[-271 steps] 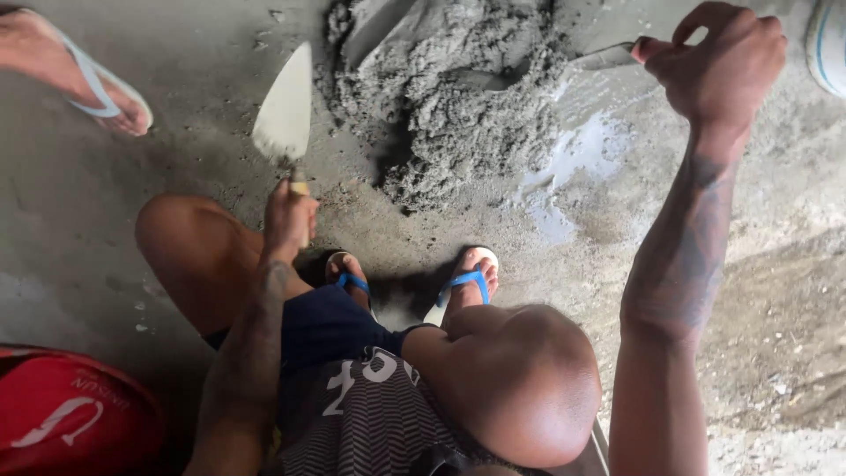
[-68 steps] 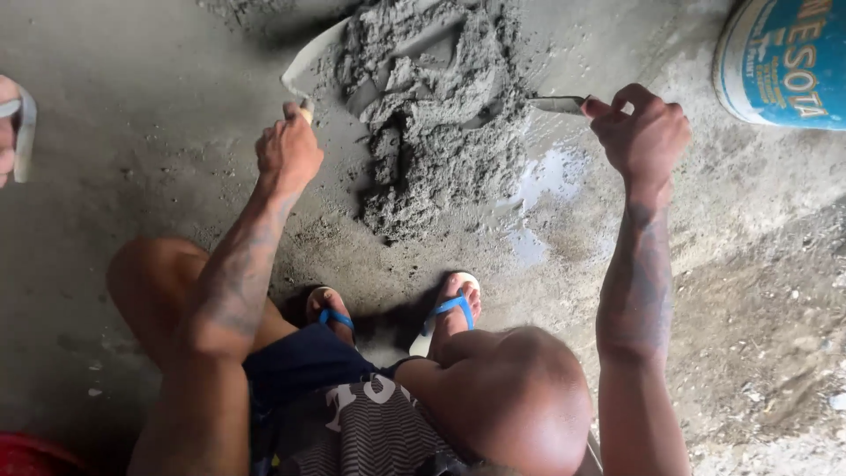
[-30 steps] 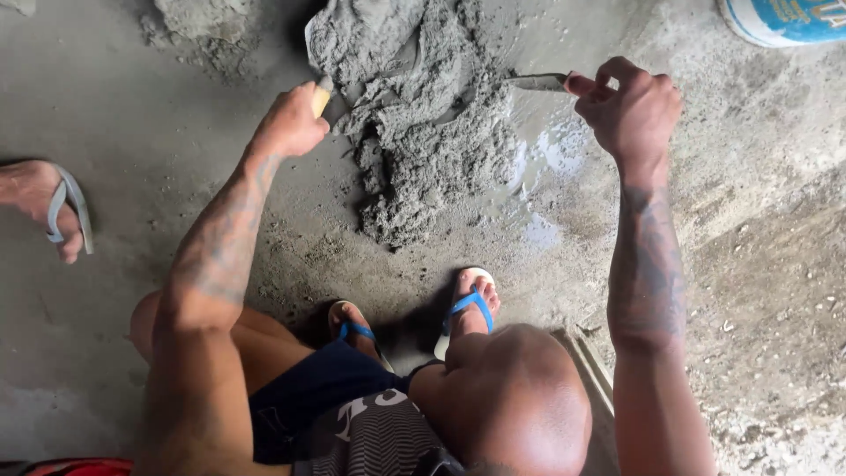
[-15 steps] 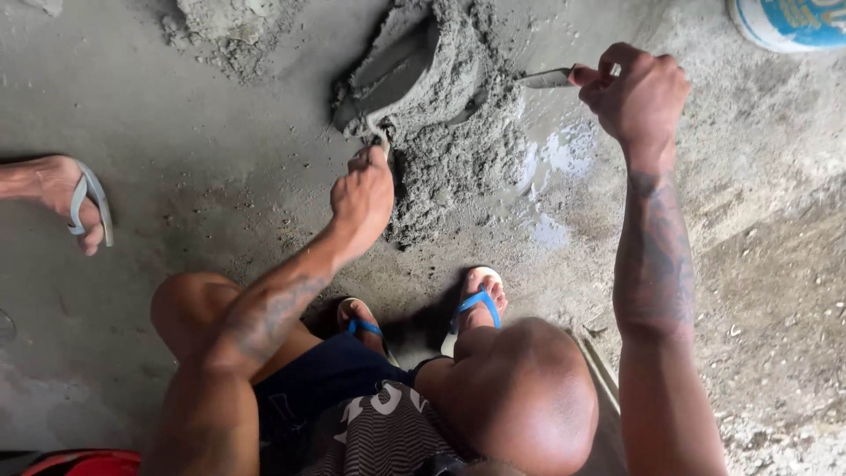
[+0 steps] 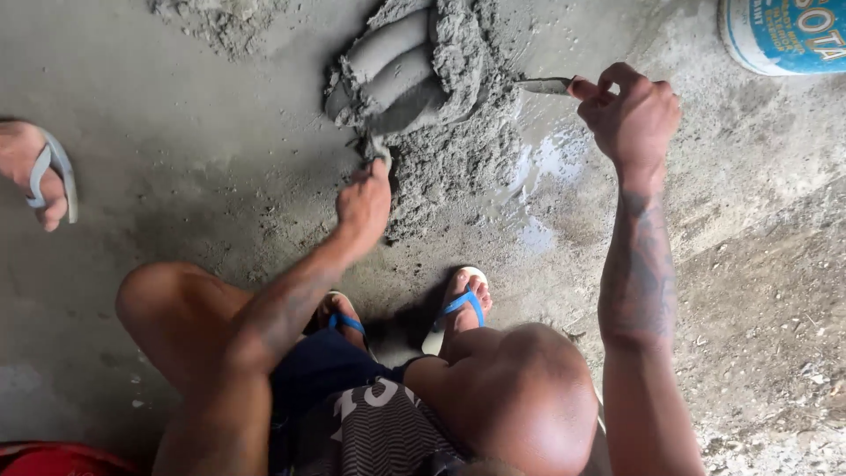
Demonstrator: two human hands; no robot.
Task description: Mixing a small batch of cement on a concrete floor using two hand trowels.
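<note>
at twelve o'clock on the wet concrete floor (image 5: 176,159) sits the mortar pile (image 5: 449,150), grey and damp, with smooth troweled grooves across its top. left hand (image 5: 363,201) at centre frame, fist closed round the handle of a trowel (image 5: 401,106); fingers pressed together, wrapped tight on the grip. trowel blade is dug into the pile's left side, coated in mortar, angled up toward one o'clock. right hand (image 5: 633,115) at two o'clock, also a closed fist, fingers curled tight round the handle of a second tool (image 5: 545,85); its thin metal tip points toward nine o'clock and meets the pile's right edge. whether the tip is in the mortar or just touching, cannot tell.

wet shiny patch of floor lies just right of the pile, below the right hand. blue and white bucket (image 5: 784,33) at one o'clock, cut by the frame corner, well apart from the pile. person squats, knees out wide, both feet (image 5: 463,300) in blue-strapped sandals at six o'clock, near the pile's lower edge. another person's foot (image 5: 35,172) in a grey sandal at nine o'clock, well apart. red object (image 5: 53,460) at seven o'clock, at the frame edge.
</note>
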